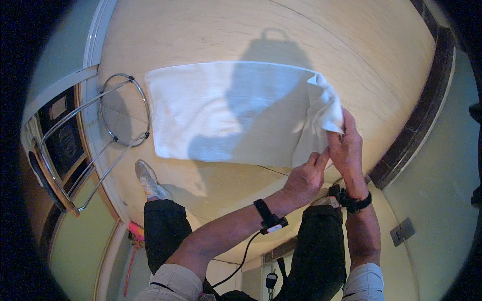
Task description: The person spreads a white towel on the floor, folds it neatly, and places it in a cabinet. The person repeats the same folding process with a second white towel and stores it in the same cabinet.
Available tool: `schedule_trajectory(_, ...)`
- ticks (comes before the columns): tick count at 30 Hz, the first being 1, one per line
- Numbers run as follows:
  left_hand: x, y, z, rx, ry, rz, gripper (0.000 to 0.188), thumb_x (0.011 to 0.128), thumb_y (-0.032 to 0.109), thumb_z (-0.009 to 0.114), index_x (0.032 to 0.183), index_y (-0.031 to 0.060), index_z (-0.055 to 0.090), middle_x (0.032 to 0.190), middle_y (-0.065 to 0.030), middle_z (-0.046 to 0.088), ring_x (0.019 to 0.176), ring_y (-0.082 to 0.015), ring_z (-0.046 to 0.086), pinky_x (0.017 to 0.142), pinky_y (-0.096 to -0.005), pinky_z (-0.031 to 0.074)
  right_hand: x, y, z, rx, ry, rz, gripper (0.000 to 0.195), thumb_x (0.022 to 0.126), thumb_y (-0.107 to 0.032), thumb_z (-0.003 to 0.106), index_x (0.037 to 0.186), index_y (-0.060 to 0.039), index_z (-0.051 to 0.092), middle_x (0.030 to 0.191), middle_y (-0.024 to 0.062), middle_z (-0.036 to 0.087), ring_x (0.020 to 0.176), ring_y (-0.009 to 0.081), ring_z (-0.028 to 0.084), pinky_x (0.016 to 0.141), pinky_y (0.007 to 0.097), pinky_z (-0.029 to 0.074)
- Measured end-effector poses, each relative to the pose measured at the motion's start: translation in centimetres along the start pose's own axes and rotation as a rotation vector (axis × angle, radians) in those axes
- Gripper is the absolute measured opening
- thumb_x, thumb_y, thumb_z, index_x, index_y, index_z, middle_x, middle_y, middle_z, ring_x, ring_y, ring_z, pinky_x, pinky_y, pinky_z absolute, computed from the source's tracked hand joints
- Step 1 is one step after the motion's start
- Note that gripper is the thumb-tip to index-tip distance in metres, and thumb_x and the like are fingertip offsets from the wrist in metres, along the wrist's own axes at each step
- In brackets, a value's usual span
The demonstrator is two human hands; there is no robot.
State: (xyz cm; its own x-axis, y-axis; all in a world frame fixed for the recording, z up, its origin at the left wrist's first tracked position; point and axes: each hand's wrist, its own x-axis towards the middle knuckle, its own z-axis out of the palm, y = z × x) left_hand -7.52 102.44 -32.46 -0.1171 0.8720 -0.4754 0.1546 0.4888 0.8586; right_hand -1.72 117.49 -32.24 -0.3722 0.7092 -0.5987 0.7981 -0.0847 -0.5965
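Note:
A white cloth (196, 113), towel-like, lies spread on the floor before me, its left part nearly flat with a few soft wrinkles. Its right end is lifted and bunched into folds. My right hand (348, 146) grips these folds from the right side, with the thumb towards the cloth. Close below it, my left hand (307, 180) pinches the near right corner, the fingertips almost touching my right hand. Parts of that corner are hidden behind the fingers. Each forearm wears a black strap with a small device.
A chrome-legged stool (147, 109) with a round seat stands left of the cloth. Beige flooring (361, 30) runs to a dark skirting (425, 113) along the right wall. My shoe (148, 178) is just below the cloth's left end. A grey plate (402, 231) sits on the right wall.

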Motion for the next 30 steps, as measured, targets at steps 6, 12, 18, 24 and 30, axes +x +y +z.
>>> schedule_trajectory(6,0.2,-1.4,7.5,-0.117,0.073,0.035,0.077,0.086,-0.002,0.061,0.158,0.0038,0.033,0.132,-0.0248,0.055,0.097,-0.0448,0.067,0.085,-0.0494,0.059,2.0,10.7,-2.7,0.363,0.092,0.002,0.067,0.092,-0.013,0.079,0.149,0.0013,0.047,0.138,0.0145,0.063,0.122,0.0225,0.063,0.103,0.0361,0.053)
schedule_trajectory(12,0.3,-6.7,9.6,-0.158,-0.034,-0.023,0.067,0.091,0.005,0.068,0.153,0.0041,0.044,0.131,-0.0196,0.062,0.099,-0.0315,0.070,0.088,-0.0417,0.060,2.6,19.7,-2.2,0.312,0.055,0.146,0.077,0.088,-0.013,0.083,0.150,0.0041,0.040,0.125,0.0161,0.067,0.110,0.0215,0.067,0.095,0.0347,0.057)
schedule_trajectory(18,4.5,-12.1,0.1,-0.140,0.109,-0.113,0.054,0.099,0.010,0.066,0.151,0.0052,0.051,0.124,-0.0143,0.071,0.097,-0.0189,0.071,0.087,-0.0340,0.060,4.3,22.2,-2.3,0.405,0.138,0.319,0.030,0.096,-0.024,0.077,0.113,0.0001,0.068,0.093,0.0018,0.070,0.077,0.0090,0.060,0.067,0.0270,0.050)
schedule_trajectory(24,8.8,-12.7,-5.4,-0.357,-0.064,-0.350,0.070,0.105,0.026,0.063,0.165,0.0139,0.029,0.141,-0.0151,0.062,0.109,-0.0232,0.069,0.090,-0.0371,0.058,4.4,17.5,-5.6,0.032,0.352,0.133,0.028,0.098,-0.022,0.073,0.116,-0.0007,0.067,0.087,0.0059,0.069,0.075,0.0158,0.062,0.069,0.0330,0.052)
schedule_trajectory(30,8.8,-10.5,-7.0,-0.523,-0.242,-0.453,0.079,0.109,0.055,0.049,0.171,0.0223,0.012,0.150,-0.0174,0.056,0.122,-0.0302,0.065,0.099,-0.0463,0.054,2.4,11.1,-3.1,-0.170,0.463,-0.217,0.034,0.097,-0.017,0.072,0.127,-0.0037,0.065,0.104,0.0193,0.070,0.094,0.0371,0.069,0.082,0.0431,0.056)
